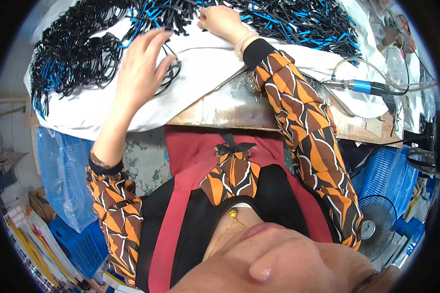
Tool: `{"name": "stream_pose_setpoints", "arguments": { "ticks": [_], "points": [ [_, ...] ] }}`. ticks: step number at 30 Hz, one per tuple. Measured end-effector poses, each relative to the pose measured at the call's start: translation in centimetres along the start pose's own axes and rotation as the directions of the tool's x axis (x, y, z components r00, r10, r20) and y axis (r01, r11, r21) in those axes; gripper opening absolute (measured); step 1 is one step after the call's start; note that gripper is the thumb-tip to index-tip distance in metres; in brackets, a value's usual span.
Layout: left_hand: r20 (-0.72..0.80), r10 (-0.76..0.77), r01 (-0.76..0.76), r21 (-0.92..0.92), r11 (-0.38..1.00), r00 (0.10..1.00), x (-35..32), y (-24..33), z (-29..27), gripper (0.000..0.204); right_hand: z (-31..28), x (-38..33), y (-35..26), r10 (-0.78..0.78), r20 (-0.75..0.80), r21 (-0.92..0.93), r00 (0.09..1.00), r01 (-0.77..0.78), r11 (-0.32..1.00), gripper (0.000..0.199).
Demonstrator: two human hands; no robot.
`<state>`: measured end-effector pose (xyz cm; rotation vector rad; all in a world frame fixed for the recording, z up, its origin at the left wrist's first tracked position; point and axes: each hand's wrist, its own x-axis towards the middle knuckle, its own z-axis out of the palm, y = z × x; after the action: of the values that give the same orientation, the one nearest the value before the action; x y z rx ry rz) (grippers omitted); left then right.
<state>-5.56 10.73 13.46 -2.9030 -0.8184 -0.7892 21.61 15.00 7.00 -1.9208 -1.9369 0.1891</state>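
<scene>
My left hand (pixel 142 68) is raised over a white cloth (pixel 200 73), its fingers stretched and apart, slightly blurred by motion. Beside its thumb, thin black loops (pixel 173 75) show against the cloth; whether they touch the hand I cannot tell. My right hand (pixel 222 22) is at the front edge of a heap of thin black and blue strips (pixel 298 29), fingers curled together. What it may hold is too small to make out. To the left, a bundle of black looped strips (pixel 83 63) with some blue ends lies on the cloth.
A slim tool with a blue band (pixel 362 86) rests at the right, with a hose and cable attached. The worn table edge (pixel 220 110) runs before me. Blue crates (pixel 78 244) stand low on the left, and a fan (pixel 376 227) on the right.
</scene>
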Motion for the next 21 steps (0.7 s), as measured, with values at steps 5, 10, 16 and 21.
{"name": "stream_pose_setpoints", "arguments": {
  "ticks": [5, 10, 16, 21],
  "points": [
    [-0.06, 0.153, -0.151, 0.04, 0.988, 0.986, 17.6, -3.5, 6.3, 0.031, -0.3, -0.8, 0.2, -0.046, -0.028, -0.137, 0.999, 0.042, 0.99, 0.018],
    [-0.116, 0.189, -0.148, 0.294, 0.944, 0.975, 29.7, -5.0, 14.5, 0.027, -3.1, -2.2, -0.3, -0.103, -0.305, 0.048, 0.947, 0.123, 0.991, 0.017],
    [0.094, 0.366, -0.373, 0.38, 0.846, 0.926, 30.1, -7.7, 15.2, 0.027, -9.8, -6.7, 4.7, -0.021, -0.28, 0.055, 0.96, 0.038, 0.998, 0.03],
    [0.179, 0.508, -0.535, 0.387, 0.751, 0.842, 30.2, -7.2, 13.9, 0.023, -10.4, -4.8, 9.4, 0.02, -0.27, -0.112, 0.963, -0.052, 0.992, 0.025]
  ]
}}
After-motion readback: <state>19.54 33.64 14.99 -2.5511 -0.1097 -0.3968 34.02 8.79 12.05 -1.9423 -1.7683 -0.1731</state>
